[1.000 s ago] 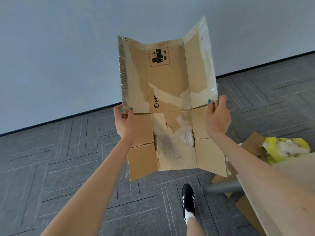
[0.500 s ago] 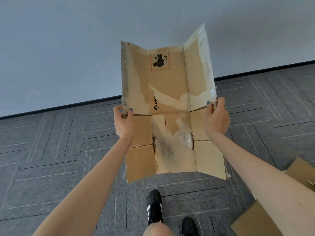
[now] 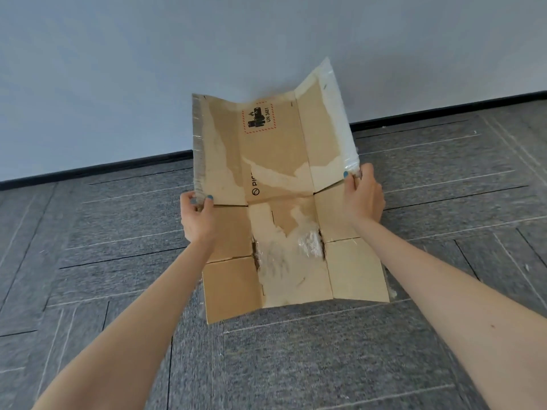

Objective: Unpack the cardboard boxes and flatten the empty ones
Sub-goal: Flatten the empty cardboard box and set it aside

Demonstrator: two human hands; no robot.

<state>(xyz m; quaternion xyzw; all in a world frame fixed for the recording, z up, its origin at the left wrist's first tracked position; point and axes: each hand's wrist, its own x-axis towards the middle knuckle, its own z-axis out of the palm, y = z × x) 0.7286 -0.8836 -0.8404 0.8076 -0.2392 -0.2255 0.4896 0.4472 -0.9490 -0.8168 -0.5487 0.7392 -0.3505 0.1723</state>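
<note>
The desk has left my view; only carpet floor [image 3: 296, 365] lies ahead. The flattened box [image 3: 275, 149] hangs lower before me, seemingly ready to set down, my left grip [image 3: 196, 220] and right grip [image 3: 362, 196] each pinching a side edge.

I see the flattened cardboard box [image 3: 275, 149] spread across the middle of the frame, blocking any reach straight ahead. Open carpet floor [image 3: 88, 232] shows at lower left, lower right and below it. The wall [image 3: 118, 69] closes off the whole top.
</note>
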